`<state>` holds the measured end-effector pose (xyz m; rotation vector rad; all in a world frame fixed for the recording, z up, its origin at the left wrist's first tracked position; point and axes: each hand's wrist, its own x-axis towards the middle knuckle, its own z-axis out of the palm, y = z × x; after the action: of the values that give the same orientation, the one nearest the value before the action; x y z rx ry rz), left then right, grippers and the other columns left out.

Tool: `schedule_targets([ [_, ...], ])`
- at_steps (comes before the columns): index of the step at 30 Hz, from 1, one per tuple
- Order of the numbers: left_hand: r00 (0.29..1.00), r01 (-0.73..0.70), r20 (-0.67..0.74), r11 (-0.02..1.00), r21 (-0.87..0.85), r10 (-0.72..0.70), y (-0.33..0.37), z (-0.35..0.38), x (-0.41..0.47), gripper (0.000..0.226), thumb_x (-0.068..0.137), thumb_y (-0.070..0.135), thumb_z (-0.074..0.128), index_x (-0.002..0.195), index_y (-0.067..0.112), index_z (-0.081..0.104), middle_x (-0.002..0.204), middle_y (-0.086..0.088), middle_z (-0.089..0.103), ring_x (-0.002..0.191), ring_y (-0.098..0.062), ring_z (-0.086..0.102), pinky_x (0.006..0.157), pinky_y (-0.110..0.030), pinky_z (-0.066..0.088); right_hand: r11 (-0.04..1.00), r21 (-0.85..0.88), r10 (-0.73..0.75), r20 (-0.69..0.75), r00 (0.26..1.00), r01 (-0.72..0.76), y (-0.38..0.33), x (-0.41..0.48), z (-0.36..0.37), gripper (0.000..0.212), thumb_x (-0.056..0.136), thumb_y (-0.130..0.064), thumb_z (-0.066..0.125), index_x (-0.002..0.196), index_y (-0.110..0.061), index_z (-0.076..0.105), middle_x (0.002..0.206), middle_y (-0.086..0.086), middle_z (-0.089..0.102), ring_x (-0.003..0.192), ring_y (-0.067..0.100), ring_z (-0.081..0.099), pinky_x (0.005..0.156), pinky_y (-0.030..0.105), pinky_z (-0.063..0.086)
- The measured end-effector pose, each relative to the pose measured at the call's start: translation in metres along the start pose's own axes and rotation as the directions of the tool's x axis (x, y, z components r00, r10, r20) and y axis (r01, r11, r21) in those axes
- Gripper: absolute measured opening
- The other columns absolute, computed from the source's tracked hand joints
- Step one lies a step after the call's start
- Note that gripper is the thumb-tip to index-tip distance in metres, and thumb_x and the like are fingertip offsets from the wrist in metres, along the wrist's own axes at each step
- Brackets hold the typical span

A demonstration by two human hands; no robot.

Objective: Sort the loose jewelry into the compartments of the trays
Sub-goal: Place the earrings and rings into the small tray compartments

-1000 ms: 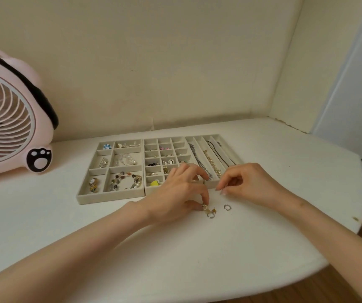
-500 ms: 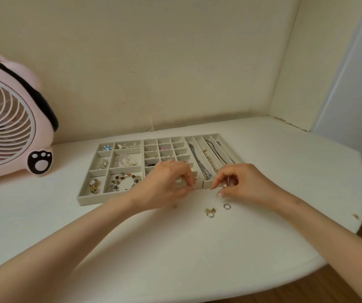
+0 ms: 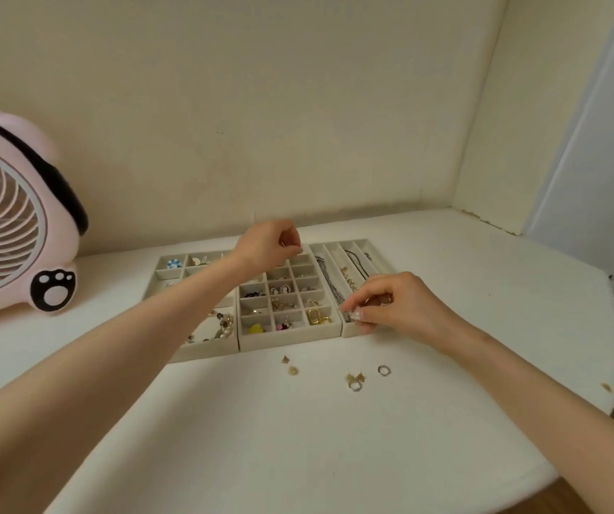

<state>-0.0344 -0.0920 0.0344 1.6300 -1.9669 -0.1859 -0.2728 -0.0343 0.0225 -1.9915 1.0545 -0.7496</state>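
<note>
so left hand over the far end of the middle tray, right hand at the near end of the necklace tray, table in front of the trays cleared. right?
No, not cleared. The head view shows loose pieces on the table in front of the middle tray: small gold pieces and two silver rings. The left hand and right hand are placed as you say.

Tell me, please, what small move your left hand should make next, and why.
Probably lower the left hand and release the small piece it seems to pinch into a far compartment of the middle tray: it hovers there, and loose pieces wait nearby.
</note>
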Motion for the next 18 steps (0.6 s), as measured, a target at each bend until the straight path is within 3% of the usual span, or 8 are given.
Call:
schedule_targets([
  [5,0.995,0.03,0.089,0.99,0.139,-0.042,-0.014,0.019,0.034,0.013,0.083,0.023,0.067,0.092,0.017,0.06,0.096,-0.001,0.064,0.087,-0.017,0.058,0.077,-0.032,0.049,1.0,-0.012,0.011,-0.039,0.999,-0.012,-0.003,0.019,-0.001,0.023,0.079,0.004,0.069,0.083,-0.019,0.073,0.067,-0.004,0.062,0.052,0.005,0.059,0.059,0.017,0.05],
  [10,0.993,0.049,0.097,0.985,0.163,-0.065,-0.024,0.02,0.029,0.016,0.086,0.029,0.064,0.097,0.017,0.06,0.097,0.001,0.063,0.087,-0.016,0.055,0.074,-0.031,0.046,1.0,-0.01,-0.02,-0.114,0.993,0.019,-0.007,0.063,0.005,0.02,0.076,0.008,0.069,0.087,-0.008,0.072,0.073,0.001,0.062,0.057,0.002,0.058,0.056,0.013,0.049],
  [14,0.999,0.03,0.037,0.984,0.174,-0.036,-0.026,0.004,0.008,0.013,0.089,0.027,0.06,0.097,0.017,0.061,0.093,0.003,0.062,0.085,-0.015,0.056,0.075,-0.033,0.048,0.994,-0.102,-0.044,-0.15,0.988,0.028,-0.009,0.112,0.022,0.02,0.079,0.003,0.069,0.091,-0.012,0.072,0.078,-0.005,0.064,0.074,0.007,0.06,0.071,0.018,0.051],
  [18,1.0,-0.017,0.021,0.984,0.177,0.013,-0.025,-0.01,-0.021,0.006,0.088,0.025,0.061,0.09,0.02,0.062,0.09,0.006,0.063,0.081,-0.013,0.057,0.066,-0.026,0.044,0.966,-0.256,-0.065,-0.142,0.988,0.027,-0.008,0.142,0.037,0.021,0.081,-0.008,0.071,0.098,-0.019,0.071,0.094,-0.004,0.069,0.092,0.011,0.062,0.088,0.03,0.049],
])
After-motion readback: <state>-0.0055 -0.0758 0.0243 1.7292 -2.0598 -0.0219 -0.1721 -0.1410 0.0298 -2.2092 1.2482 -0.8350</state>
